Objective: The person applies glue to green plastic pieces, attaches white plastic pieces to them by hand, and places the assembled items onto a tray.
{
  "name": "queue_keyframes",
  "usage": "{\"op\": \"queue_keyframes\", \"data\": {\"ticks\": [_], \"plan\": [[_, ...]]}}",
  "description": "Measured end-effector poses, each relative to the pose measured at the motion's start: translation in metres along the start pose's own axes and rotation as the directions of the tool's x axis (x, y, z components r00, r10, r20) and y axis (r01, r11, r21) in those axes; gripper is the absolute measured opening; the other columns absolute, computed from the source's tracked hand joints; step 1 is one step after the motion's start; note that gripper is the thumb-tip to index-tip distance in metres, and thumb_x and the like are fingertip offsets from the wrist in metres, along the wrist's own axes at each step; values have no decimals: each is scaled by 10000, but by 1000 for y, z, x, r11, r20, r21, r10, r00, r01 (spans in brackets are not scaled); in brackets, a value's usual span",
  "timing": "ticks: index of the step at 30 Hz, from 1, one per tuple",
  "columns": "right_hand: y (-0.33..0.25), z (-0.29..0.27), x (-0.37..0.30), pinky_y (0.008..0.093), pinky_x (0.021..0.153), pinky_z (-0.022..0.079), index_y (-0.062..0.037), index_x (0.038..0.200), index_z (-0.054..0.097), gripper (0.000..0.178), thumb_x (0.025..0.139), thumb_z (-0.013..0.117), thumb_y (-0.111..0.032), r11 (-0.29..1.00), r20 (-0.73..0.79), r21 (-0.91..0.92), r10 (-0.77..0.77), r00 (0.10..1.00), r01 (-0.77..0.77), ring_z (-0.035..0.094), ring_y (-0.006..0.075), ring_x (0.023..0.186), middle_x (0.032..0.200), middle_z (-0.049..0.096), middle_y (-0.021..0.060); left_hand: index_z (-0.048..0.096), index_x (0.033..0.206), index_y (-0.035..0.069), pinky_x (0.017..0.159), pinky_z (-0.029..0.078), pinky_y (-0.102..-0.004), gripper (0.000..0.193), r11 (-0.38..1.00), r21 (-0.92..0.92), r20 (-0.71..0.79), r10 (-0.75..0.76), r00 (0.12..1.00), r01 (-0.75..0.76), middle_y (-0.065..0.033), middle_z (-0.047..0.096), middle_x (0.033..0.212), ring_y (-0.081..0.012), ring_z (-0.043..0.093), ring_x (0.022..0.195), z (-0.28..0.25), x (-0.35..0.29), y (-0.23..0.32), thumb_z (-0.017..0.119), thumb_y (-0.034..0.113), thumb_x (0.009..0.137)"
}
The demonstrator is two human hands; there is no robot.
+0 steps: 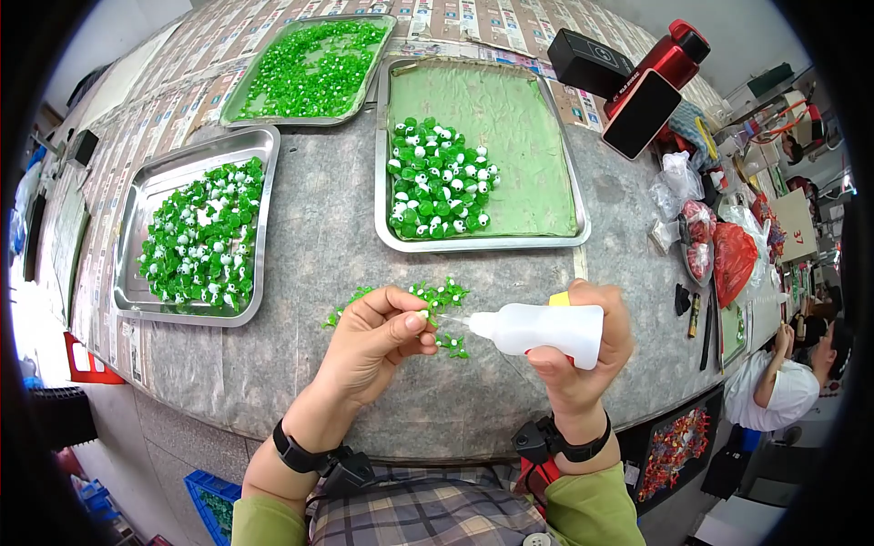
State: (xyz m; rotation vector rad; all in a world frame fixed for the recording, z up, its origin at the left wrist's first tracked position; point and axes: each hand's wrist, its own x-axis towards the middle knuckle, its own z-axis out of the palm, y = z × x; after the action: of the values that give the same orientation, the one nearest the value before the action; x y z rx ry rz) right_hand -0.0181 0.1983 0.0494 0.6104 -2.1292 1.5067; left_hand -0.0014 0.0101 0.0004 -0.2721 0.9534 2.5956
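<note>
My left hand point(375, 338) pinches a small green-and-white plastic piece point(424, 315) between thumb and fingertips. My right hand point(592, 364) is wrapped around a white squeeze bottle point(551, 331), tipped on its side with its thin nozzle pointing left. The nozzle tip is at or very near the piece; whether they touch I cannot tell. Loose green pieces with white spots point(441, 293) lie on the grey table covering just beyond and beneath my hands. Farther off, a metal tray point(482, 244) lined with green holds a heap of round green-and-white pieces point(437, 182).
At the left stands a metal tray point(125, 264) of green-and-white parts; behind it, another tray point(387, 45) holds small green ones. A red bottle point(669, 64), a black box point(587, 62), a phone point(642, 114) and plastic bags point(733, 259) line the right. A person point(774, 387) sits far right.
</note>
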Motion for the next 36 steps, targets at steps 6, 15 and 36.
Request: {"op": "queue_keyframes", "data": {"ticks": [6,15,36], "plan": [[0,-1,-1,224,466,359,-21,804,479,443,571,745,-287,996,-65,84,34,997,-29,469,120,534,669,508,55,532,820,35,572,479,-244,86,1000,8,22,3,1000,-4,-72,576,700,-137,561,607,-1,0,-1,561,86,757],[4,0,-3,221,472,351,-18,813,474,443,584,737,-291,994,-90,98,61,994,-52,452,111,535,672,490,40,537,824,36,567,480,-243,83,1000,11,23,-8,1000,7,-69,579,712,-134,561,610,-3,-1,-1,559,82,758],[7,-2,-7,201,490,362,-23,800,483,423,592,730,-296,988,-88,129,93,992,-81,475,97,561,721,516,54,509,824,24,605,495,-255,154,944,219,-56,266,962,-248,-61,541,796,-146,565,669,4,-1,-2,603,35,703]]}}
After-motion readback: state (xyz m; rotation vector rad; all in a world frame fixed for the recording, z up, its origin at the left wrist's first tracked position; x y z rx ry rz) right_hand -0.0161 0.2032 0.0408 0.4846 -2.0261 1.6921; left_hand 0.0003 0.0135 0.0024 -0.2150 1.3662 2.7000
